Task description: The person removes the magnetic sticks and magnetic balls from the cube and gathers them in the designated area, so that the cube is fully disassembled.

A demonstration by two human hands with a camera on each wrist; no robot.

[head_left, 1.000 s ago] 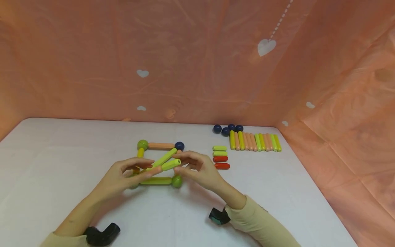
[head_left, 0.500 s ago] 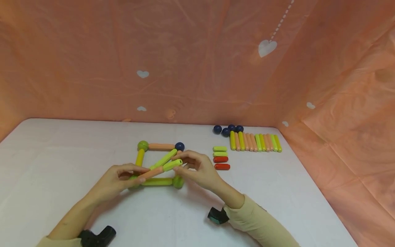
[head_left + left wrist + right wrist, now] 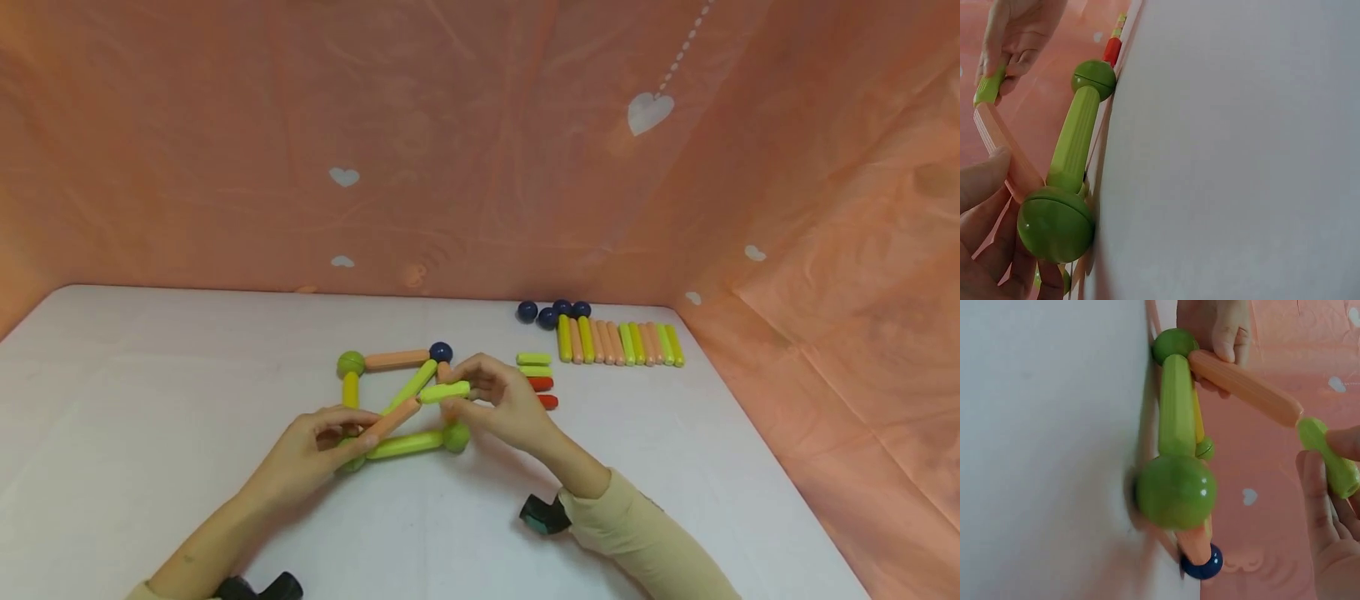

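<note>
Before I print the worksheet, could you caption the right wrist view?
Right-hand fingers pinch a light-green rod at the tip of a peach rod slanting from a green ball.

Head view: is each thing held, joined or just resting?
Peach stick, held tilted by left hand
Short lime stick, held by right hand
Ball-and-stick frame, joined
Slanting lime stick, joining unclear
Four navy balls, resting grouped
Stick row, resting side by side
Red sticks, resting, partly hidden
</note>
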